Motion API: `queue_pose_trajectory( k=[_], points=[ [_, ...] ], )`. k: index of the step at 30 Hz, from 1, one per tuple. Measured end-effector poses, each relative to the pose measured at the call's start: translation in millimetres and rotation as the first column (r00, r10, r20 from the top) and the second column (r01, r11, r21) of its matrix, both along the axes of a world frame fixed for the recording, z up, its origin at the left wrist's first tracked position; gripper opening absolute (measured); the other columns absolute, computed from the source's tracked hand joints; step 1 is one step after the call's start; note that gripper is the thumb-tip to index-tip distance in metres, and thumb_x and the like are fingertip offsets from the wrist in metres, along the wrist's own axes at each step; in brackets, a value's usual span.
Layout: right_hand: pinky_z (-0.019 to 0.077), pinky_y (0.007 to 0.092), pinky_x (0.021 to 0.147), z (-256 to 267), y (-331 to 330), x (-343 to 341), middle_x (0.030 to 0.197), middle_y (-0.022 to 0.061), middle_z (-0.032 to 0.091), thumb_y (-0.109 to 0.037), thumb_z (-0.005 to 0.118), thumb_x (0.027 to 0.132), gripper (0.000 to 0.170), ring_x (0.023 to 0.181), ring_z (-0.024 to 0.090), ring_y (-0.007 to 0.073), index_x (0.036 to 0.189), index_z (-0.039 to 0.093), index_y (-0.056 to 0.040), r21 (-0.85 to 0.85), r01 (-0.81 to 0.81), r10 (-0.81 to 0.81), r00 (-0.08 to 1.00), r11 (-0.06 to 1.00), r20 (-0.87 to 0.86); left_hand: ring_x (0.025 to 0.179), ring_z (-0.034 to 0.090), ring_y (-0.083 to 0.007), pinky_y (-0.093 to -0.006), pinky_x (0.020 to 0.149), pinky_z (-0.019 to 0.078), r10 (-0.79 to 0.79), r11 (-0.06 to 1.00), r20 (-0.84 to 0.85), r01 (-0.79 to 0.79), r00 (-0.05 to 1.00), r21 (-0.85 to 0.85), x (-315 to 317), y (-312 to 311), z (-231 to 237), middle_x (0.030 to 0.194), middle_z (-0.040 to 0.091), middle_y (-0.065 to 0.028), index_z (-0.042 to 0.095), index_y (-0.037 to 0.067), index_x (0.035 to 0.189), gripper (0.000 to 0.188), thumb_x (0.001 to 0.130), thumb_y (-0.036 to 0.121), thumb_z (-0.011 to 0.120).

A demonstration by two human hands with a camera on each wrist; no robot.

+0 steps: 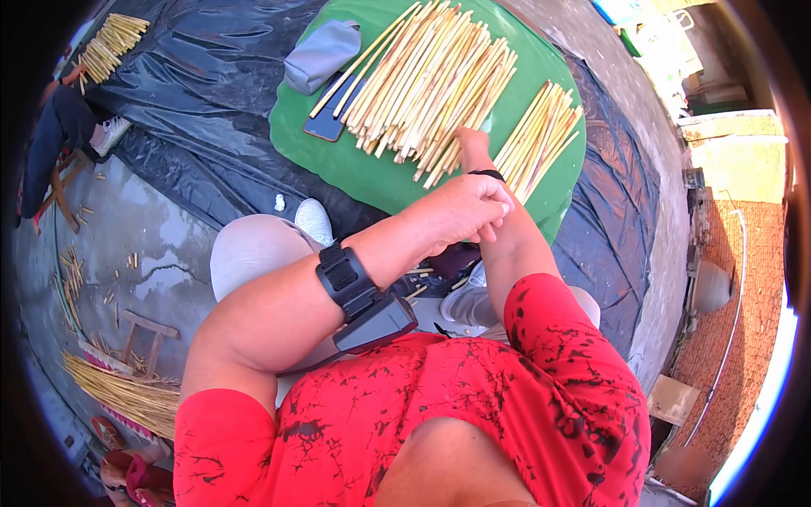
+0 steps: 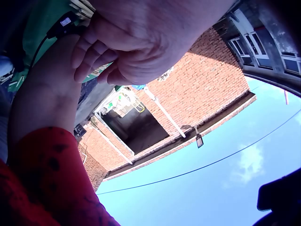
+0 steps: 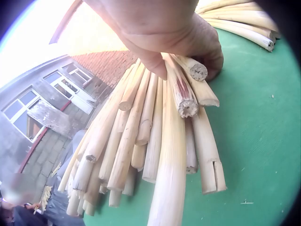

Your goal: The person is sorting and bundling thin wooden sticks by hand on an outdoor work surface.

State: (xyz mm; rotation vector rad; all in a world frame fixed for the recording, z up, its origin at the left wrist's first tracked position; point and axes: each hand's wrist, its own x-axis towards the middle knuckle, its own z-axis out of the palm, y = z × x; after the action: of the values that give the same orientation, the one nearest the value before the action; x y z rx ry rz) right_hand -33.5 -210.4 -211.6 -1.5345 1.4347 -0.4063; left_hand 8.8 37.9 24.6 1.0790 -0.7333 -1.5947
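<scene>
A large pile of pale cut plant stalks (image 1: 422, 80) lies on a green sheet (image 1: 296, 148). At the pile's near right end my right hand (image 1: 473, 145) grips stalk ends; in the right wrist view, its thumb and fingers (image 3: 209, 49) curl around a couple of stalks (image 3: 183, 96). A smaller bundle of stalks (image 1: 539, 139) lies to the right of that hand. My left hand (image 1: 469, 209) hangs over my right forearm, close to the black wrist strap (image 1: 487, 174). Its fingers (image 2: 96, 54) are loosely curled and hold nothing in the left wrist view.
A grey pouch (image 1: 321, 55) and a phone (image 1: 325, 122) lie left of the pile, the phone partly beneath stalks. Dark plastic sheeting (image 1: 203, 101) spreads under the green sheet. Another person's leg (image 1: 72, 118) and more stalks (image 1: 114, 46) are at far left. A wooden stool (image 1: 148, 338) stands lower left.
</scene>
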Motion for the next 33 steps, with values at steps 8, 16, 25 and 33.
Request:
queue_pose_trajectory(
  k=[8, 16, 25, 33],
  points=[
    [0.0477, 0.0385, 0.059, 27.6, 10.8, 1.3, 0.082, 0.0173, 0.057, -0.013, 0.056, 0.075, 0.027, 0.068, 0.057, 0.0308, 0.096, 0.053, 0.0047, 0.328, 0.123, -0.237, 0.913, 0.937, 0.334, 0.067, 0.056, -0.0125, -0.0239, 0.059, 0.0434, -0.011, 1.0, 0.029, 0.011, 1.0, 0.014, -0.9, -1.4, -1.1, 0.083, 0.057, -0.0044, 0.057, 0.005, 0.095, 0.019, 0.082, 0.016, 0.05],
    [0.0456, 0.0331, 0.044, 62.2, 21.2, 1.4, 0.066, 0.0131, 0.053, -0.001, 0.049, 0.076, 0.011, 0.052, 0.053, 0.0236, 0.084, 0.05, 0.0064, 0.351, 0.178, -0.315, 0.868, 0.919, 0.385, 0.068, 0.057, -0.0131, -0.0245, 0.059, 0.0442, -0.008, 0.999, 0.055, 0.006, 0.998, 0.039, 0.5, -2.7, -3.5, 0.084, 0.058, -0.0051, 0.057, 0.005, 0.097, 0.019, 0.083, 0.016, 0.05],
    [0.0491, 0.0309, 0.052, 123.7, 47.7, -6.8, 0.069, 0.0092, 0.053, -0.003, 0.051, 0.079, 0.013, 0.057, 0.054, 0.0186, 0.091, 0.046, -0.0003, 0.328, -0.11, -0.178, 0.659, 0.938, 0.73, 0.074, 0.057, -0.0139, -0.0261, 0.059, 0.0445, 0.17, 0.985, 0.099, -0.171, 0.98, -0.006, 7.7, -12.8, -14.1, 0.087, 0.057, -0.0067, 0.054, 0.001, 0.101, 0.025, 0.082, 0.015, 0.051],
    [0.0504, 0.035, 0.054, 106.9, 55.7, -35.0, 0.073, 0.0133, 0.054, -0.004, 0.054, 0.077, 0.019, 0.062, 0.057, 0.0236, 0.091, 0.042, 0.0014, 0.301, 0.011, -0.193, 0.789, 0.953, 0.583, 0.077, 0.056, -0.0148, -0.0269, 0.063, 0.0447, 0.304, 0.95, 0.14, -0.311, 0.942, 0.031, 11.2, -14.3, -16.8, 0.09, 0.056, -0.0082, 0.052, 0.001, 0.107, 0.028, 0.082, 0.013, 0.05]
  ],
)
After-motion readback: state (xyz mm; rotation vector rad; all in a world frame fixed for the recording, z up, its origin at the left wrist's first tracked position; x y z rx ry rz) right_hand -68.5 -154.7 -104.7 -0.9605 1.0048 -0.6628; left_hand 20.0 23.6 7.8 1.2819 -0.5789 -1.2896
